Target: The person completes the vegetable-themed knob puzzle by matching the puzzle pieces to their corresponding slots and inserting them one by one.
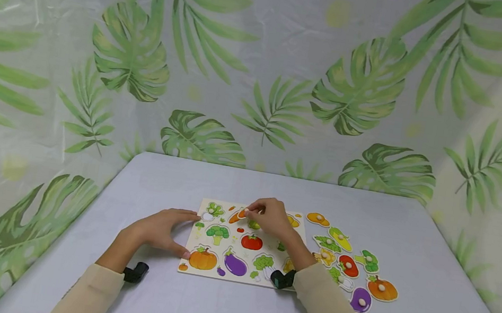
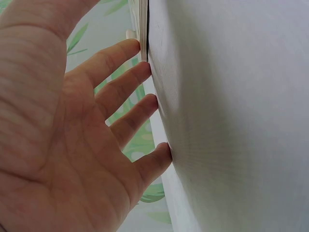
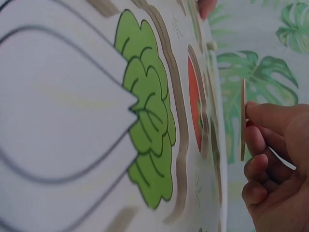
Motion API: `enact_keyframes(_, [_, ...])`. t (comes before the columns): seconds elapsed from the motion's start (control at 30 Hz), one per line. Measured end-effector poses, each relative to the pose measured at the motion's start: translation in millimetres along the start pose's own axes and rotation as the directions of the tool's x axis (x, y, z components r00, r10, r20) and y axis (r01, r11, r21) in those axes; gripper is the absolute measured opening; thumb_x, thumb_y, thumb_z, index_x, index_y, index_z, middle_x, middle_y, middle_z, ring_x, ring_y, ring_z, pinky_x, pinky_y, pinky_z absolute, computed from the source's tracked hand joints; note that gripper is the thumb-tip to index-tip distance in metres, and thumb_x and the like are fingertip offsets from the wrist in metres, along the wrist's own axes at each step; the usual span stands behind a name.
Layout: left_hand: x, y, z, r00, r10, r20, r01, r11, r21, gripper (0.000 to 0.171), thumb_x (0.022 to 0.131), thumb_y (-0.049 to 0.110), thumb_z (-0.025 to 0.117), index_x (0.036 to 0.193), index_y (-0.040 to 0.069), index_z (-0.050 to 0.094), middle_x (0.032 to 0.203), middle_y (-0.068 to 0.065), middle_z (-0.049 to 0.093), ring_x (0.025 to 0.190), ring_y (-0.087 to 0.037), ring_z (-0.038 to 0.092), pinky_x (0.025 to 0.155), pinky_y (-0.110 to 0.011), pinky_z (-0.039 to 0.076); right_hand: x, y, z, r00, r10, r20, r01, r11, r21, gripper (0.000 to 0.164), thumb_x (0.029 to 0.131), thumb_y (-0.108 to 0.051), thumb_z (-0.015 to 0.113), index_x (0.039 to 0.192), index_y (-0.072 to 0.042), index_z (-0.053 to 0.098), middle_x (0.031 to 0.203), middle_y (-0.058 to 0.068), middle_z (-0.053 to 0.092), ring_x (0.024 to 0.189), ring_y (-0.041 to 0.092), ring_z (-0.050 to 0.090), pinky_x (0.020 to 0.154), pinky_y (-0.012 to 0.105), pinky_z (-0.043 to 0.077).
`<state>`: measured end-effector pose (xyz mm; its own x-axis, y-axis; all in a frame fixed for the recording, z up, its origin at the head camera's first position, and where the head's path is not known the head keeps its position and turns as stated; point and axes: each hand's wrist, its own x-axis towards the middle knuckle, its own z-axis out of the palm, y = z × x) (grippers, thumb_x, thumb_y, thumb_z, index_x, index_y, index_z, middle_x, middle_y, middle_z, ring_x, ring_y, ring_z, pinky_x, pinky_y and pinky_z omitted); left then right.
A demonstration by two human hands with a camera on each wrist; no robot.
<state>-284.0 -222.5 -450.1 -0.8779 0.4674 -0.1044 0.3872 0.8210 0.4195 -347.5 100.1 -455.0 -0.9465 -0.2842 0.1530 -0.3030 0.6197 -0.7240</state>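
Centrally, in the head view, the board [image 1: 201, 238] lies flat on the table [image 1: 434, 289]. The right hand [image 1: 273, 221] pinches an orange piece [image 1: 242, 214] over the board's upper part, just beside an orange recess [image 1: 233, 219] that appears to be its match. The left hand [image 1: 159, 226] is spread at the board's left edge. Loose pieces [image 1: 348, 266] lie clustered to the right of the board, the pumpkin [image 1: 382, 289] and eggplant [image 1: 360, 301] among them.

The left-wrist view shows the left fingers [image 2: 135, 118] extended and parted, gripping nothing, at the board's edge, probably steadying it.

In the right-wrist view, the right fingers [image 3: 257, 166] are closed on the orange piece, seen edge-on and apart from the board.

Step in hand, as judged: aligning the piece with its recess. The next move calls for turning it to match the outline, lowering it flat, and pressing before release.
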Motion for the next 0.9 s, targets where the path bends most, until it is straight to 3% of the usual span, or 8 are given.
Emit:
enact_keyframes(0.3, [0.8, -0.7, 1.5, 1.000, -0.022, 0.002, 0.022, 1.000, 0.006, 0.097, 0.072, 0.060, 0.087, 0.154, 0.025, 0.049, 0.164, -0.003, 0.042, 0.152, -0.038, 0.035, 0.122, -0.065, 0.030, 3, -6, 10, 1.000, -0.004, 0.012, 0.003, 1.000, 0.024, 0.010, 0.094, -0.022, 0.077, 0.097, -0.013, 0.080, 0.084, -0.001, 0.069, 0.076, 0.016, 0.056, 0.066, 0.027, 0.047])
enact_keyframes(0.47, [1.3, -0.7, 1.8, 1.000, -0.018, 0.003, 0.018, 1.000, 0.002, 0.097, 0.072, 0.061, 0.087, 0.154, 0.025, 0.049, 0.164, -0.004, 0.042, 0.152, -0.038, 0.035, 0.122, -0.064, 0.030, 6, -5, 16, 0.999, 0.033, 0.041, -0.034, 0.999, 0.008, 0.010, 0.095, -0.025, 0.076, 0.096, -0.015, 0.079, 0.085, -0.001, 0.068, 0.081, 0.017, 0.058, 0.070, 0.028, 0.050])
enact_keyframes(0.9, [1.1, -0.8, 0.9, 1.000, -0.012, 0.006, 0.012, 1.000, -0.010, 0.097, 0.072, 0.059, 0.087, 0.154, 0.023, 0.049, 0.164, -0.005, 0.042, 0.152, -0.038, 0.035, 0.122, -0.063, 0.031, 7, -6, 23, 0.996, 0.056, 0.070, -0.056, 0.998, -0.012, 0.010, 0.095, -0.028, 0.075, 0.095, -0.018, 0.077, 0.086, 0.000, 0.066, 0.080, 0.018, 0.059, 0.065, 0.027, 0.053])
